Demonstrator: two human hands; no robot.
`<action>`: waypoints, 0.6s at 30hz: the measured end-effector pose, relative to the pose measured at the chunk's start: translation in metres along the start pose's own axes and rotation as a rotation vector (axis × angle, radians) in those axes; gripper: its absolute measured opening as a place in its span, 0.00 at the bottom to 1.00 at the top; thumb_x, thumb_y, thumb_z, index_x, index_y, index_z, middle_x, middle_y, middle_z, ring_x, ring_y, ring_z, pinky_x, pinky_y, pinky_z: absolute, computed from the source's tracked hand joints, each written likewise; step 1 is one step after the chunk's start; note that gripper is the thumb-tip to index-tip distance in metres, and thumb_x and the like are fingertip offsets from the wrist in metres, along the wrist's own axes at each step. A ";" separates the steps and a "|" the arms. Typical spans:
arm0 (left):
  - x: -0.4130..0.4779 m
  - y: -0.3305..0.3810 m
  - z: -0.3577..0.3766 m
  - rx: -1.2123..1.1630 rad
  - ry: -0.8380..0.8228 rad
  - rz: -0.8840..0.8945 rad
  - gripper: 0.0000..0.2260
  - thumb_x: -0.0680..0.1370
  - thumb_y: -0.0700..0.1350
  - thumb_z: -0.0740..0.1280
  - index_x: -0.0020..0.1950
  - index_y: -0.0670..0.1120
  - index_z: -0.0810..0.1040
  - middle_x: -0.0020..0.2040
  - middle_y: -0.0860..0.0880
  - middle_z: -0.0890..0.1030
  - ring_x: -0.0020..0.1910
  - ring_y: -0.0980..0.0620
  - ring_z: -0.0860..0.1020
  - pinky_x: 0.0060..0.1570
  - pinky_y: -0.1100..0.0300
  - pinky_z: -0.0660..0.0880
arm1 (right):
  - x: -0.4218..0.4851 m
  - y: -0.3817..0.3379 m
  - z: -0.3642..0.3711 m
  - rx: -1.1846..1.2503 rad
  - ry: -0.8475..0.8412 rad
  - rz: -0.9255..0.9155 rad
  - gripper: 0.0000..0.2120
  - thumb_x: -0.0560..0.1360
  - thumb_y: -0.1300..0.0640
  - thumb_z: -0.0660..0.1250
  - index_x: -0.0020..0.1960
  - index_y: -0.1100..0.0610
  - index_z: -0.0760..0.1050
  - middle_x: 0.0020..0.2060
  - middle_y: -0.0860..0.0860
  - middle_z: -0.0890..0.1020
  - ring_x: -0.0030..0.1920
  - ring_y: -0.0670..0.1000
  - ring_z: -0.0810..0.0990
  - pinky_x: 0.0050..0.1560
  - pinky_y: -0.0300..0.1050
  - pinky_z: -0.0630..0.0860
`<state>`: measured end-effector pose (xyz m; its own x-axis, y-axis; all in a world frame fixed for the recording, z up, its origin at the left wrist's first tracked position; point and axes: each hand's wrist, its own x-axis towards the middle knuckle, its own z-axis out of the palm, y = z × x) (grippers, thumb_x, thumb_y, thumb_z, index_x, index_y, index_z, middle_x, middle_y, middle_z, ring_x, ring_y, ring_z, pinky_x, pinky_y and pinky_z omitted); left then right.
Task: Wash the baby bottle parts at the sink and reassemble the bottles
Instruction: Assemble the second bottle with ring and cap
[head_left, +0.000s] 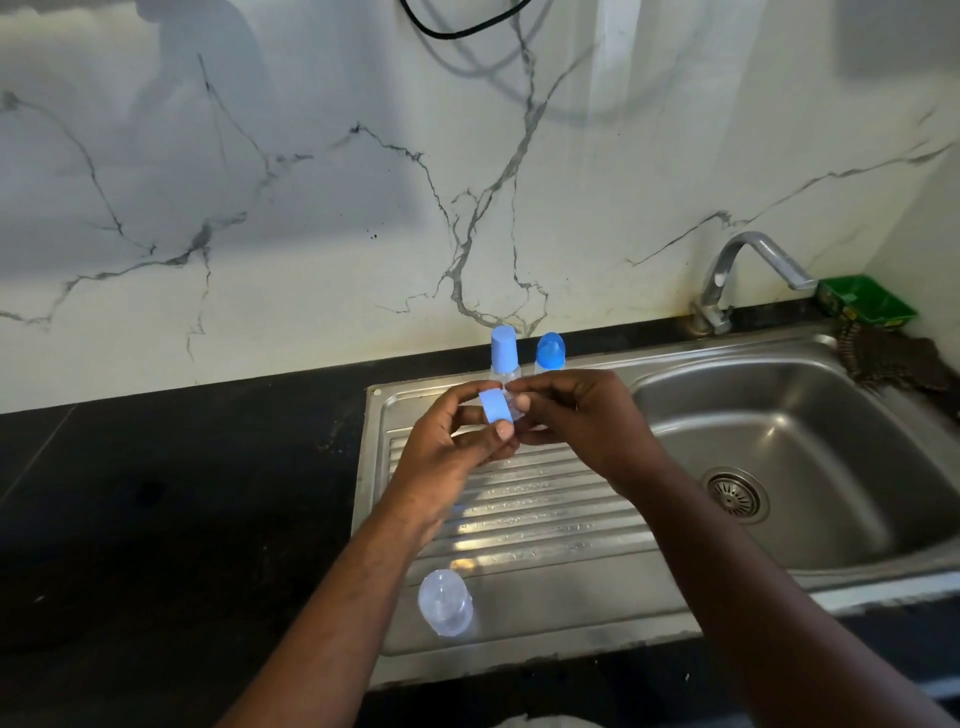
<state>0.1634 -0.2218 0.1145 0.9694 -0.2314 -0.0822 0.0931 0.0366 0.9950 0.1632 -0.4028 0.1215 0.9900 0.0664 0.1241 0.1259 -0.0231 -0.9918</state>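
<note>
I read both hands raised over the drainboard (519, 499): left hand (457, 441) pinching the blue collar ring (494, 405), right hand (576, 415) pinching a clear teat (515, 402) at it, likely seating it.

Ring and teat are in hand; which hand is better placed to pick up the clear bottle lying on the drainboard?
Probably left. The clear bottle lies near the left forearm's side, but the left hand holds the blue ring, so pass it to the right hand.
</note>
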 end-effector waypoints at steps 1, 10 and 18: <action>0.000 0.001 0.001 -0.064 0.002 -0.021 0.19 0.76 0.43 0.74 0.66 0.47 0.77 0.56 0.43 0.84 0.52 0.44 0.85 0.53 0.53 0.81 | 0.000 -0.001 0.000 -0.046 -0.004 -0.046 0.13 0.76 0.68 0.70 0.59 0.60 0.82 0.49 0.55 0.86 0.48 0.53 0.86 0.48 0.46 0.83; -0.006 0.009 0.008 -0.211 -0.063 -0.098 0.22 0.74 0.49 0.69 0.65 0.42 0.77 0.47 0.41 0.84 0.43 0.47 0.83 0.44 0.58 0.82 | -0.005 -0.004 -0.009 -0.234 0.052 -0.242 0.11 0.71 0.64 0.76 0.53 0.58 0.85 0.45 0.51 0.87 0.46 0.49 0.86 0.51 0.40 0.81; -0.010 0.012 0.014 -0.271 -0.019 -0.348 0.24 0.78 0.59 0.64 0.57 0.38 0.80 0.39 0.42 0.82 0.34 0.51 0.81 0.33 0.62 0.80 | -0.007 0.000 -0.019 0.081 -0.074 0.007 0.13 0.75 0.68 0.70 0.59 0.61 0.81 0.48 0.59 0.86 0.49 0.60 0.86 0.50 0.48 0.83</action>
<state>0.1511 -0.2328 0.1282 0.8655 -0.2930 -0.4064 0.4721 0.2059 0.8571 0.1572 -0.4218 0.1207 0.9832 0.1399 0.1174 0.1105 0.0564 -0.9923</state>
